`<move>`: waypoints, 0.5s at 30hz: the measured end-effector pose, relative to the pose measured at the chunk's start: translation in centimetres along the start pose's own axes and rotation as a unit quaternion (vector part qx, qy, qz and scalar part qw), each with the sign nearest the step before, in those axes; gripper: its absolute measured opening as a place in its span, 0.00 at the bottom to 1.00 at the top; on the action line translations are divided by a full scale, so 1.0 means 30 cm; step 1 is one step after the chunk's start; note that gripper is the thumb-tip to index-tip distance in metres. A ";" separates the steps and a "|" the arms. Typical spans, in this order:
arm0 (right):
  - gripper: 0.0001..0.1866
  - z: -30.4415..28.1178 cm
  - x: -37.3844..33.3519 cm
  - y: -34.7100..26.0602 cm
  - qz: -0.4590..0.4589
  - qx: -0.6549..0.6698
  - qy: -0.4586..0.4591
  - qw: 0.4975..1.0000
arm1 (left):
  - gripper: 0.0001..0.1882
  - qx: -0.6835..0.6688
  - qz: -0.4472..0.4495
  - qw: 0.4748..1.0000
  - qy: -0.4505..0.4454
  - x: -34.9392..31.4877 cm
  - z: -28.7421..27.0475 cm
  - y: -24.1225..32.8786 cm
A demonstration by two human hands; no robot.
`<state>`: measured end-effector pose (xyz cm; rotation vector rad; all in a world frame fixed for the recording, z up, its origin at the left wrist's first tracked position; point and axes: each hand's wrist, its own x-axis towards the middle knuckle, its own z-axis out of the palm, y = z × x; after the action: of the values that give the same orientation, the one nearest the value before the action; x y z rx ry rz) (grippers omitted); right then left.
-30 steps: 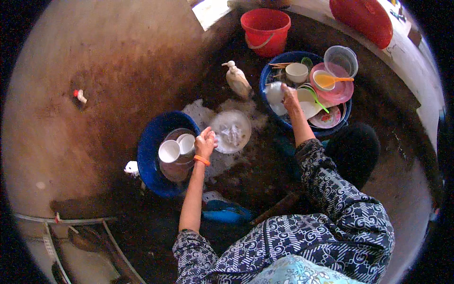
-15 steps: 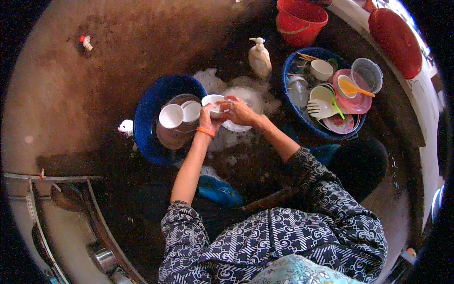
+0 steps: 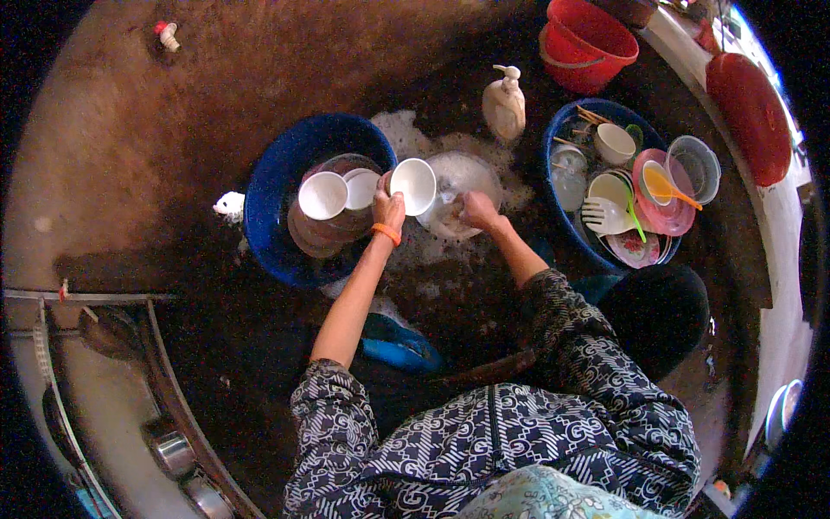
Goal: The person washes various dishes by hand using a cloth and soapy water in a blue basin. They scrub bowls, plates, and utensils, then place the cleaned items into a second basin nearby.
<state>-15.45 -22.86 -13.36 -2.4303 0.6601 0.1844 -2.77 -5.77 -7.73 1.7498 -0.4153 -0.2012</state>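
My left hand [image 3: 388, 209], with an orange band at the wrist, grips a white bowl [image 3: 413, 187] by its near left side, its mouth turned up toward me. The bowl is beside the rim of a blue tub [image 3: 275, 190]. Inside that tub, two white bowls, one of them a round bowl [image 3: 323, 195], rest on pinkish dishes. Over a shallow basin of suds [image 3: 471, 169] my right hand [image 3: 479, 212] is curled closed. Whatever its fingers may hold is hidden.
A pump bottle [image 3: 505, 105] stands beyond the suds. At right, a blue tub [image 3: 553, 186] holds bowls, plates, a white serving fork [image 3: 605, 216] and an orange spoon [image 3: 670, 186]. A red bucket [image 3: 588, 48] is behind it. Metal pots [image 3: 173, 450] sit at lower left.
My right hand has left the bowl and moved right and down to the sudsy basin. The left hand keeps the bowl, now tipped with its opening more toward me. The whole view has shifted slightly.
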 end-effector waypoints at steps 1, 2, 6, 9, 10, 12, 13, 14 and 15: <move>0.09 -0.034 0.005 -0.023 0.014 -0.006 -0.012 1.000 | 0.24 0.038 0.003 0.999 0.001 0.001 0.007 -0.013; 0.09 -0.077 -0.004 -0.047 -0.070 0.056 0.024 0.996 | 0.24 0.048 0.011 0.999 -0.007 0.003 0.014 -0.026; 0.08 -0.343 -0.058 -0.180 -0.218 0.190 0.020 0.957 | 0.24 0.057 0.039 0.998 -0.011 0.023 0.035 -0.061; 0.09 -0.498 -0.107 -0.309 -0.270 0.180 0.009 0.946 | 0.22 0.065 0.007 0.998 -0.020 0.039 0.053 -0.059; 0.10 -0.531 -0.120 -0.342 -0.320 0.171 0.039 0.931 | 0.22 0.039 0.024 0.998 -0.040 0.048 0.059 -0.055; 0.11 -0.569 -0.125 -0.383 -0.314 0.198 0.081 0.925 | 0.21 0.002 -0.018 0.996 -0.092 0.064 0.080 -0.053; 0.12 -0.571 -0.117 -0.395 -0.335 0.167 0.120 0.920 | 0.18 -0.095 0.021 0.986 -0.137 0.061 0.098 -0.059; 0.13 -0.567 -0.107 -0.395 -0.389 0.142 0.175 0.893 | 0.18 0.066 0.135 0.977 -0.154 0.076 0.109 -0.067; 0.18 -0.557 -0.093 -0.387 -0.418 0.065 0.178 0.888 | 0.18 0.243 0.209 0.933 -0.166 0.081 0.126 -0.081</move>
<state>-12.46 -23.55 6.96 -2.4023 -0.2734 -0.6435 -1.48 -9.71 -10.71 2.0603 -1.1514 -0.0898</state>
